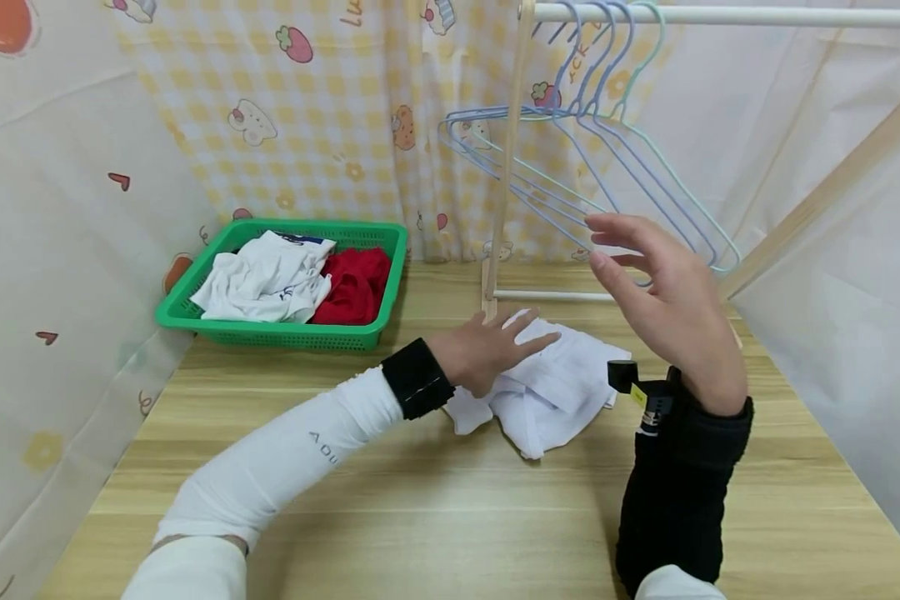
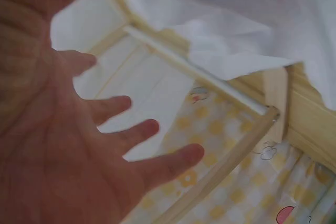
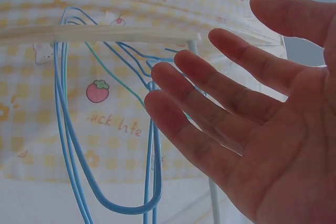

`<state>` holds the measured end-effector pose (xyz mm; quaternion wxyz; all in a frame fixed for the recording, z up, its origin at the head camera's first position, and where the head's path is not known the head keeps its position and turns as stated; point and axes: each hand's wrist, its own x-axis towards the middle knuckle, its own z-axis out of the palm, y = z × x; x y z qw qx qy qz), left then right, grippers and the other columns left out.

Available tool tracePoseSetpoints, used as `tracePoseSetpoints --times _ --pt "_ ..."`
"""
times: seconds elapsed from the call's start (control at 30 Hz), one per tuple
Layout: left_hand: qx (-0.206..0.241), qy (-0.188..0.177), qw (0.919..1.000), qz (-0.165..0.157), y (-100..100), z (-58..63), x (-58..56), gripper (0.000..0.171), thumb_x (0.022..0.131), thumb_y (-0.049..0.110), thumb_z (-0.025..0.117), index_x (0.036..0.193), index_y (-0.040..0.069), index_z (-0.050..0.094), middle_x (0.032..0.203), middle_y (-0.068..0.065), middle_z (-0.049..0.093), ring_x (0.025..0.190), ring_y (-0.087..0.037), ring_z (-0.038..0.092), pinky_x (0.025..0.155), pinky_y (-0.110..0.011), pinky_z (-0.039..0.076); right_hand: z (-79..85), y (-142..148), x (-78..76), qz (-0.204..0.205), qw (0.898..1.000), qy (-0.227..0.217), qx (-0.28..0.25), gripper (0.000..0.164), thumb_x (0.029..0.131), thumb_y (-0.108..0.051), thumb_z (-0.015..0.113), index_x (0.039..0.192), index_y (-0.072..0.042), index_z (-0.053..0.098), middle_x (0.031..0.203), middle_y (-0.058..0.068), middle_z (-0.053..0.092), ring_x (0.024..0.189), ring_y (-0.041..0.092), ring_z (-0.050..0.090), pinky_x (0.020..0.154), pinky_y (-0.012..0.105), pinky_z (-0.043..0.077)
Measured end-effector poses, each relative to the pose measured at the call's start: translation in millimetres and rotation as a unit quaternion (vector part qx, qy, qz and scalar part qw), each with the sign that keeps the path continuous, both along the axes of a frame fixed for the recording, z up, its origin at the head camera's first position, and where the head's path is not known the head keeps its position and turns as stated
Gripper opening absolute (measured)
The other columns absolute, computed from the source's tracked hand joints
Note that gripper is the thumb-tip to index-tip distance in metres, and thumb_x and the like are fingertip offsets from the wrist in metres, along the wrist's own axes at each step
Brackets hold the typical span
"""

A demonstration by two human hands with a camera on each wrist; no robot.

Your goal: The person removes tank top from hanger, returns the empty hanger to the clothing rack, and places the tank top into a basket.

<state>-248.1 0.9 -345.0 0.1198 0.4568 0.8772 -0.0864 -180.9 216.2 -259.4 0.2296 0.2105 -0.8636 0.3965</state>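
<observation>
A crumpled white garment (image 1: 547, 392) lies on the wooden table, partly hidden by my left hand (image 1: 483, 350). That hand is over the garment's left side with its fingers spread, and the left wrist view shows its bare palm and the white cloth (image 2: 231, 40) beyond. My right hand (image 1: 667, 300) is raised in front of the hangers, its fingers loosely bent and nothing in them. Several blue hangers (image 1: 592, 108) and a green hanger (image 1: 663, 158) hang from the rack's white rail (image 1: 757, 15). In the right wrist view the blue hangers (image 3: 105, 205) appear beyond the fingertips.
A green basket (image 1: 285, 335) at the back left holds white clothes (image 1: 266, 279) and a red garment (image 1: 354, 287). The rack's wooden post (image 1: 508, 158) stands behind the white garment, with a lower white bar (image 1: 551, 296). A patterned curtain (image 1: 345, 108) hangs behind.
</observation>
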Motion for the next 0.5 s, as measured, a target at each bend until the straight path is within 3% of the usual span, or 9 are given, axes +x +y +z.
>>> tracePoseSetpoints --times 0.13,0.3,0.37,0.43,0.5 --pt "-0.067 -0.001 0.9976 -0.019 16 -8.7 -12.0 0.142 0.079 0.023 0.099 0.175 0.035 -0.006 0.183 -0.01 -0.007 0.17 -0.039 0.0 0.126 -0.061 0.038 -0.2 3 -0.9 0.002 1.0 -0.005 0.003 0.039 0.11 -0.015 0.064 0.148 -0.011 0.065 0.149 0.005 0.066 0.126 0.0 0.063 0.102 0.008 0.048" --pt "-0.084 -0.015 0.9961 -0.024 33 -21.5 -25.0 0.145 0.076 0.03 0.101 0.174 0.039 -0.004 0.184 -0.007 -0.008 0.169 -0.04 -0.001 0.123 -0.06 0.043 -0.4 4 -2.4 0.012 1.0 -0.006 0.0 0.04 0.109 -0.014 0.064 0.149 -0.012 0.065 0.149 0.004 0.066 0.13 0.015 0.065 0.104 0.01 0.048" --pt "-0.093 -0.033 0.9948 -0.024 37 -28.9 -27.3 0.14 0.079 0.026 0.099 0.174 0.042 -0.002 0.184 -0.005 -0.009 0.169 -0.039 -0.003 0.116 -0.052 0.052 -0.5 5 -2.5 0.016 1.0 -0.008 -0.003 0.04 0.109 -0.014 0.064 0.149 -0.012 0.065 0.149 0.004 0.066 0.132 0.019 0.064 0.105 0.01 0.048" --pt "-0.107 -0.051 0.9926 -0.026 41 -35.4 -28.5 0.134 0.082 0.022 0.097 0.173 0.046 0.001 0.184 -0.001 -0.009 0.17 -0.037 -0.003 0.098 -0.041 0.062 -0.6 6 -2.0 0.018 1.0 -0.008 -0.003 0.04 0.11 -0.014 0.064 0.149 -0.01 0.064 0.15 0.005 0.065 0.133 0.021 0.064 0.105 0.011 0.048" --pt "-0.12 -0.068 0.9902 -0.02 44 -39.3 -29.7 0.127 0.085 0.017 0.093 0.172 0.05 0.005 0.184 0.004 -0.005 0.17 -0.033 0.001 0.078 -0.033 0.061 -0.1 7 -1.5 0.018 1.0 -0.006 -0.001 0.04 0.11 -0.013 0.064 0.149 -0.01 0.064 0.15 0.005 0.065 0.133 0.021 0.063 0.106 0.011 0.048"
